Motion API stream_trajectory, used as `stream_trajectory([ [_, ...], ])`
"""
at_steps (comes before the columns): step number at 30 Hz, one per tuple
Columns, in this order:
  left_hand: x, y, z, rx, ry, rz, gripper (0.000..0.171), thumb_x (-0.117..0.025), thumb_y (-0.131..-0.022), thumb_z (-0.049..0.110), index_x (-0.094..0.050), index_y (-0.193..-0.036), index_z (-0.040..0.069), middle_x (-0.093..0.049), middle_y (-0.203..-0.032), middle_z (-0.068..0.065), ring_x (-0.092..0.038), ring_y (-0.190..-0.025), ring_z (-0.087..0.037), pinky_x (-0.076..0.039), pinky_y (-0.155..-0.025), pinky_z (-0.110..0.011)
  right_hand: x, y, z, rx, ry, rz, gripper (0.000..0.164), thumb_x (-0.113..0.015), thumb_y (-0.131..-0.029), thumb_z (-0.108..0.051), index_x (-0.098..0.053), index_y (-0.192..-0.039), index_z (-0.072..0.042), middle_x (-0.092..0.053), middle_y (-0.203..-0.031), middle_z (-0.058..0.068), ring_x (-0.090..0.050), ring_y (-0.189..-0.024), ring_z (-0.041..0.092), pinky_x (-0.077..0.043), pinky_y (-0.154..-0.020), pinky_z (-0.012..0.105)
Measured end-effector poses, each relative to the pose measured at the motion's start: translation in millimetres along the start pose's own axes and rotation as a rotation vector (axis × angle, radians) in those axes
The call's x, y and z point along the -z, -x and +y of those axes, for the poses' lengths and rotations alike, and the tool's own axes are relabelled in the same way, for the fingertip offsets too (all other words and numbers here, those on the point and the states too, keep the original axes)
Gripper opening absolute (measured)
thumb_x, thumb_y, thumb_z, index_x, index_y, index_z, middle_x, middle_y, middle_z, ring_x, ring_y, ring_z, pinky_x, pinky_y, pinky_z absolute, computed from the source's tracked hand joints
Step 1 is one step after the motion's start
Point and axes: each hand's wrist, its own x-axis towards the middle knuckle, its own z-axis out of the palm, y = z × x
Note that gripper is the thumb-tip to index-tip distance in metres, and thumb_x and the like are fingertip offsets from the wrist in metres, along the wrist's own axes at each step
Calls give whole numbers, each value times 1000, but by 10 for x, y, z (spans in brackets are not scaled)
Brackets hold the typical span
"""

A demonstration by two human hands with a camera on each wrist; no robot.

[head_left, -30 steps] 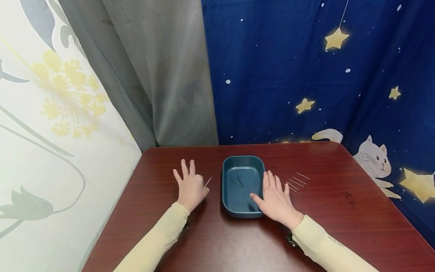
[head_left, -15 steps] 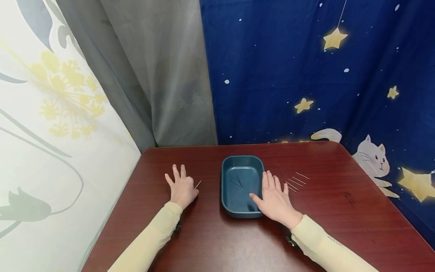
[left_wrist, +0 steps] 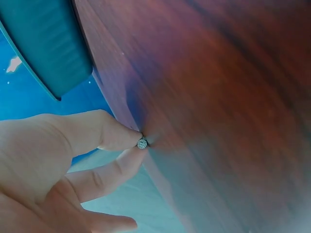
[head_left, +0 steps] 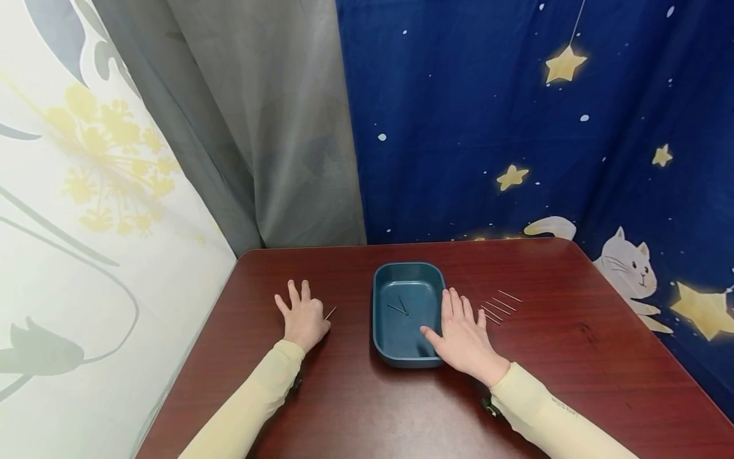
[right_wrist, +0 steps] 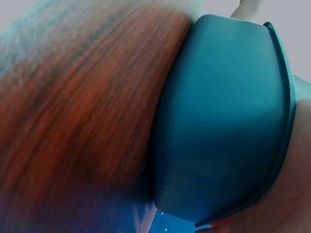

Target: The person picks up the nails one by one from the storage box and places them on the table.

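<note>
My left hand [head_left: 304, 324] pinches a thin nail [head_left: 331, 313] between thumb and index finger, left of the tray; its other fingers are spread. In the left wrist view the patterned round nail head [left_wrist: 142, 143] pokes out between the fingertips, close to the wood. A dark teal rectangular tray [head_left: 410, 344] stands mid-table with two nails [head_left: 398, 310] lying on its floor, their ends meeting. My right hand [head_left: 467, 338] rests on the tray's right rim, fingers straight, thumb reaching over the inside. From the right wrist, the tray's outer wall [right_wrist: 223, 116] fills much of the view.
Several nails [head_left: 497, 308] lie in a slanted row on the reddish-brown table [head_left: 355, 408], right of the tray. Behind the table hang a grey curtain [head_left: 304, 127] and a blue starry curtain [head_left: 447, 127]. A pale patterned surface [head_left: 86, 268] borders the left side.
My left hand has shifted left and slightly toward me, away from the tray, with the nail still pinched. The right hand and tray stay in place.
</note>
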Motion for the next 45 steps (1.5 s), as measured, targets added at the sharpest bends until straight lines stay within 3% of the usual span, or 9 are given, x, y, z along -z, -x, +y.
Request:
stream_trajectory([
  [16, 53, 30, 1, -8, -8, -17, 33, -83, -76, 18, -57, -56, 17, -29, -156, -33, -1, -146, -56, 1, -104, -80, 2, 1, -7, 0, -7, -11, 97, -63, -93, -56, -23, -156, 6, -24, -161, 24, -25, -143, 48, -17, -106, 77],
  [23, 148, 3, 47, -22, 58, 23, 31, -81, -78, 18, -60, -56, 16, -19, -160, -32, 2, -147, -55, 3, -103, -80, 21, -1, -15, -4, -7, -14, 97, -63, -93, -56, -23, -157, 5, -24, -161, 24, -24, -143, 48, -16, -106, 77],
  [26, 219, -20, 123, -49, 103, 63, 20, -79, -80, 20, -67, -66, 14, -16, -161, -31, 1, -147, -53, 2, -103, -80, 35, -4, -20, -7, -13, -9, 97, -64, -92, -55, -23, -156, 5, -25, -160, 25, -25, -143, 49, -17, -105, 77],
  [28, 258, -35, 192, -73, 134, 92, 12, -78, -83, 22, -73, -81, 11, -16, -162, -29, 0, -148, -53, 2, -104, -80, 40, -6, -23, -9, -15, -5, 97, -65, -92, -55, -24, -156, 5, -26, -160, 25, -26, -142, 49, -17, -105, 77],
  [33, 310, -62, 408, -130, 171, 160, 32, -73, -90, 31, -75, -115, 13, -16, -163, -25, -5, -148, -50, -2, -105, -80, 39, -6, -31, -10, -20, -13, 97, -65, -92, -55, -23, -156, 5, -25, -160, 25, -25, -143, 49, -16, -105, 77],
  [37, 298, -93, 584, -184, 180, 181, 35, -73, -90, 38, -74, -120, 20, -13, -164, -22, -2, -149, -48, -3, -106, -79, 34, -5, -37, -10, -24, -16, 97, -64, -93, -55, -23, -157, 5, -25, -160, 25, -24, -143, 48, -15, -106, 77],
  [45, 215, -231, 877, -281, 104, 102, 37, -81, -84, 34, -76, -120, 27, -12, -165, -22, 7, -149, -48, -5, -104, -81, 33, -10, -20, -6, -8, -21, 97, -64, -93, -56, -23, -157, 5, -25, -160, 25, -25, -143, 49, -16, -105, 77],
])
